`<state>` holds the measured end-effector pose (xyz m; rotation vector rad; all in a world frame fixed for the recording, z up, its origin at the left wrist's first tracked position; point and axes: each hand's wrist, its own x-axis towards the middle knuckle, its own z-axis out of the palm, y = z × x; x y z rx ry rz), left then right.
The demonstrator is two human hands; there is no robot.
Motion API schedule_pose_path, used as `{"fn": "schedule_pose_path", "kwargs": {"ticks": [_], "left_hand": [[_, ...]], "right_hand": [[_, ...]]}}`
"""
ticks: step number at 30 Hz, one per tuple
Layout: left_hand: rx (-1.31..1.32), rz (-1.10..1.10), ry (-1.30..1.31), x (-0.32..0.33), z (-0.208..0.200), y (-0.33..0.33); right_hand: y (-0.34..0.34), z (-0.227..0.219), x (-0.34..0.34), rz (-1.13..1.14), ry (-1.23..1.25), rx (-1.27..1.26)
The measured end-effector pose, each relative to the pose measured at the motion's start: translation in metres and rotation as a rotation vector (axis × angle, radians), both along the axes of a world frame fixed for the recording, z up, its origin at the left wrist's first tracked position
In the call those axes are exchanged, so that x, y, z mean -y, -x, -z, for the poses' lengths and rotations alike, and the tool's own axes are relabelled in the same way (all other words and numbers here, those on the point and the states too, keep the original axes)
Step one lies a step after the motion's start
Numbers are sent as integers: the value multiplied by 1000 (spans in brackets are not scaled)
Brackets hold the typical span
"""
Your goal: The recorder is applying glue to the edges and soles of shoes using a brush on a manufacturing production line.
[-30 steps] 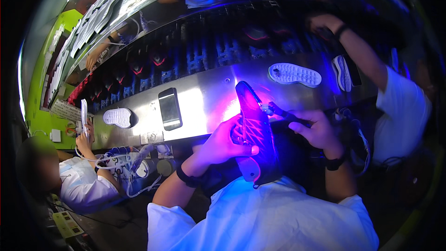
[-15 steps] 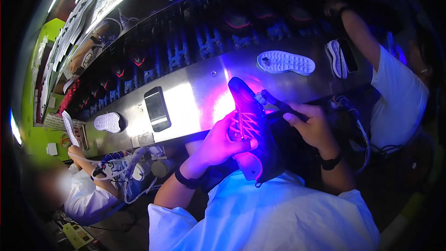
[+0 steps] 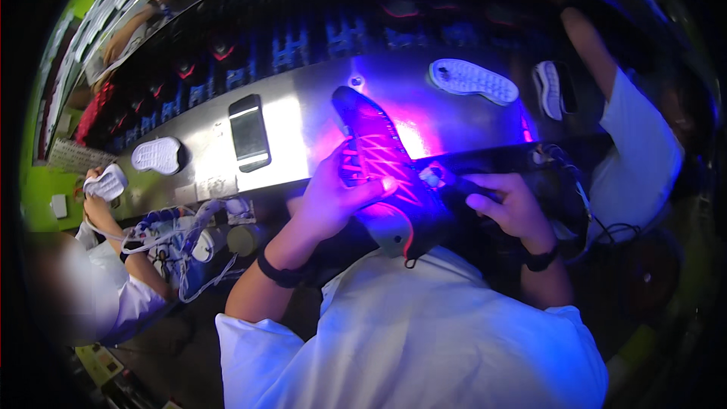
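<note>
A dark shoe upper (image 3: pixel 385 153) with criss-cross laces, glowing pink under violet light, is tilted in front of my chest with its toe pointing away. My left hand (image 3: pixel 327 195) is closed round its left side, thumb across the laces. In my right hand (image 3: pixel 509 206) is a dark-handled brush (image 3: pixel 448 180), gripped between thumb and fingers. Its pale bristle end is against or very close to the shoe's right side, toward the heel half. The shoe's sole side is hidden from view.
A metal ledge (image 3: pixel 208 163) runs across ahead, bearing a phone (image 3: pixel 251 133), a white shoe sole (image 3: pixel 475 82) and another sole (image 3: pixel 157 156). Behind it lies a dark rack with more uppers. At left a co-worker holds a white sole (image 3: pixel 107 184); another person's arm (image 3: pixel 591 49) reaches in at right.
My view has shifted. The shoe has moved a little left, and the brush has gone from near the toe toward the heel along its right side. The left co-worker's sole has tilted over.
</note>
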<state>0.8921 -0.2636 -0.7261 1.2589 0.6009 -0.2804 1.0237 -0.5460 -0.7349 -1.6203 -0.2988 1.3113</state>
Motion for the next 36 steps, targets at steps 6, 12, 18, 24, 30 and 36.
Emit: {"fn": "schedule_pose_path", "kwargs": {"ticks": [6, 12, 18, 24, 30, 36], "left_hand": [[-14, -75, 29, 6, 0, -1], [-24, -133, 79, 22, 5, -12], [-118, -175, 342, 26, 4, -20], [-214, -192, 683, 32, 10, -16], [-261, -312, 935, 33, 14, -4], [-300, -481, 1371, 33, 24, 19]], "right_hand": [[-5, 0, 37, -62, -136, 185], [-3, -8, 56, -117, -97, 366], [-13, -8, 50, -4, -126, 504], [-44, -21, 33, -77, -183, 743], [-69, -34, 15, -159, -228, 807], [-69, -44, -15, -207, -236, 839]]}}
